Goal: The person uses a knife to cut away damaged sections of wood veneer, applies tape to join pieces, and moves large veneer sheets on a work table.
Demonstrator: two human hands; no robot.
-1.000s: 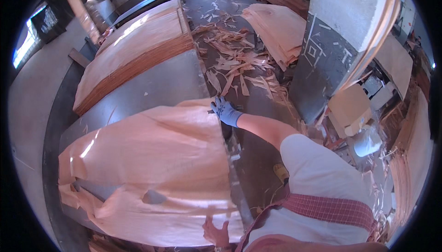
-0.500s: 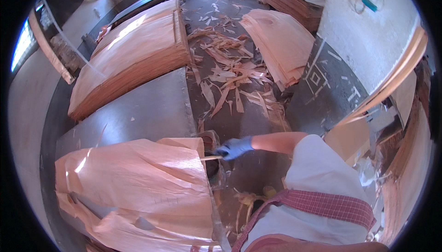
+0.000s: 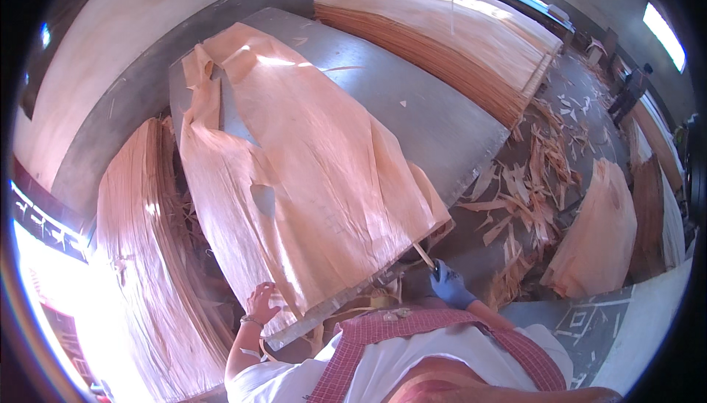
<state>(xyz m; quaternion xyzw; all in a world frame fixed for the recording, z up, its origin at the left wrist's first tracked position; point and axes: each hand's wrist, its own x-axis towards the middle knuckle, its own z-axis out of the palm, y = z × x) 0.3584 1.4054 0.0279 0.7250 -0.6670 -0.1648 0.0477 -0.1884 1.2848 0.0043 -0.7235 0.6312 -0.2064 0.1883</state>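
A large, wrinkled sheet of thin wood veneer point(image 3: 317, 167) with torn holes lies across a grey metal-topped table point(image 3: 434, 119). My left hand point(image 3: 263, 303), bare, rests on the sheet near the table's front edge, its fingers spread. Just beyond the sheet's right corner is my right hand point(image 3: 451, 287) in a blue glove with dark palm. Its fingers are closed round a thin, pale stick point(image 3: 423, 253), whose other end reaches the sheet's edge. Whether that end touches the sheet or lies under it, I cannot make out.
A tall veneer stack point(image 3: 442, 42) stands at the table's far end, another stack point(image 3: 140, 241) on the left. Veneer scraps point(image 3: 530, 182) litter the floor to the right, beside a smaller pile point(image 3: 598, 230). A person point(image 3: 632, 94) stands far right.
My view has swung left, bringing my left hand on the sheet and the left stack into sight. The right hand still holds the stick at the sheet's corner.
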